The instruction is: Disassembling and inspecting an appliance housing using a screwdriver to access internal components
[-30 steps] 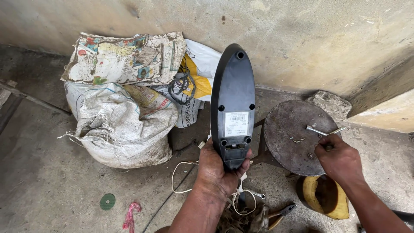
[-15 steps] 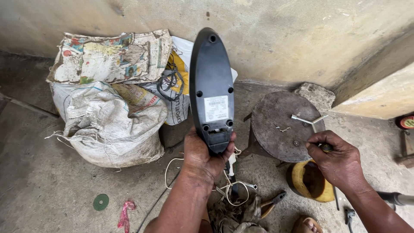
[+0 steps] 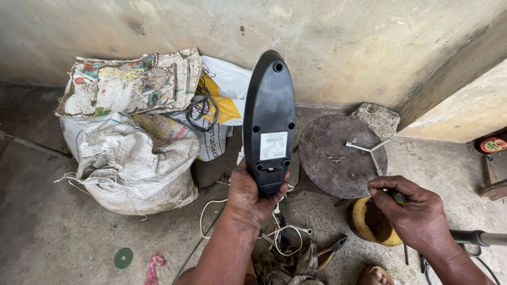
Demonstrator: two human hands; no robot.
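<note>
Here, two bare hands are at work over a rough concrete floor (image 3: 47, 232). The left hand (image 3: 253, 198) is closed around the lower end of one dark grey, elongated appliance casing (image 3: 269, 121), holding it upright with its underside facing the camera; that underside carries one white label and several round screw holes, and one white cord (image 3: 211, 211) trails from its base in loops onto the floor. The right hand (image 3: 414, 214) is closed around one small tool with a dark handle (image 3: 398, 196), just at the near edge of one round metal disc (image 3: 340, 155). On the disc lie one silver three-armed wrench (image 3: 369, 148) and a few small screws (image 3: 335, 158). Behind the disc sits one grey stone block (image 3: 379, 119) against the wall. Beneath the right hand stands one yellow container (image 3: 364, 221), partly hidden. To the left lie three sacks: one large grey woven sack (image 3: 132, 163), one printed colourful sack (image 3: 127, 84) on top of it, and one white and yellow bag (image 3: 224, 95) with one coil of black wire (image 3: 200, 111) resting on it. One green disc (image 3: 123, 257) and one pink scrap (image 3: 154, 266) lie on the floor near the bottom left, and one pair of pliers (image 3: 330, 248) lies between the arms
</note>
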